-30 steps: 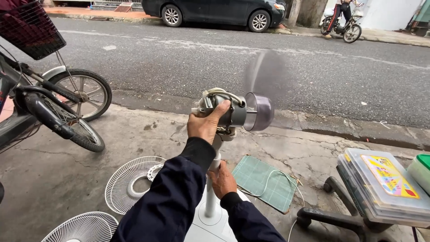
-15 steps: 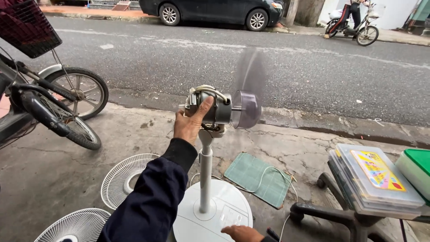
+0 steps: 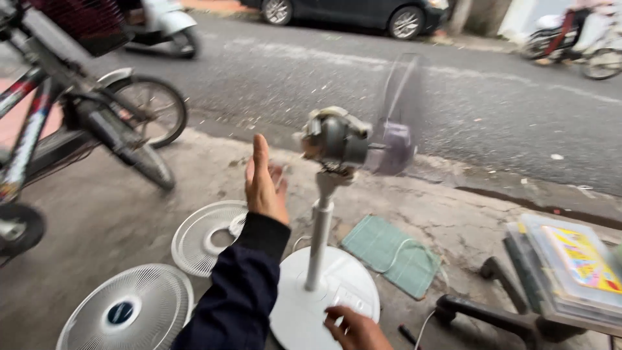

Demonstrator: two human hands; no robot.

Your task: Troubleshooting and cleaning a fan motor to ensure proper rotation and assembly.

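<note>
Pedestal fan [image 3: 322, 214] stands upright on the pavement, guards off, blades [image 3: 396, 116] spinning to a blur. Left hand [image 3: 264, 185]: grip apart, palm flat, just beside the bare motor [image 3: 337, 137], not touching. Right hand [image 3: 355, 328]: fingers spread over the round white base [image 3: 298, 311]. Two detached grilles [image 3: 206, 234] lie left of the base; green cloth [image 3: 391, 251] to its right.

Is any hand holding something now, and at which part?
Nothing is held. The left hand is open in the air beside the fan motor, apart from it. The right hand rests on the round white base.
</note>
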